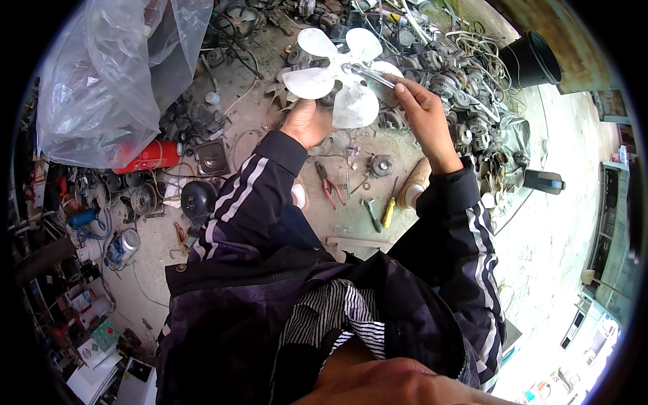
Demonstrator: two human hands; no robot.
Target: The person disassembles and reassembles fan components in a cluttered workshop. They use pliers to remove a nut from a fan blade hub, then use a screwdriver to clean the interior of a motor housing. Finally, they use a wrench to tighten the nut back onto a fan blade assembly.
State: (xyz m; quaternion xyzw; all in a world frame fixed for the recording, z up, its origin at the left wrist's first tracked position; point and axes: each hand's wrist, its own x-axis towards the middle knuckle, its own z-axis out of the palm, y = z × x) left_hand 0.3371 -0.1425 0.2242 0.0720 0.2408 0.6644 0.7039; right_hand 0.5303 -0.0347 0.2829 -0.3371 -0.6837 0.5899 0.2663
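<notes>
A pale fan [356,106] with several rounded, dirt-marked blades is held above the floor in front of me. My left hand [308,123] grips it from below at the near left; a blade hides most of the fingers. A metal wrench [375,75] reaches from the right to the fan's hub, its end at the hub's middle. The wrench's handle is pinched between the thumb and fingers of my right hand [424,115]. Between my feet lie red-handled pliers [329,185], a yellow-handled screwdriver [389,212], a dark-handled tool [371,214] and a small round motor part [381,165].
Heaped motor parts and cables [449,81] cover the floor at the far right, beside a black bucket [533,61]. A large clear plastic bag [101,88] stands at far left above a red cylinder [152,156]. A metal tray [213,158] and black bowl-shaped piece [198,200] lie nearer.
</notes>
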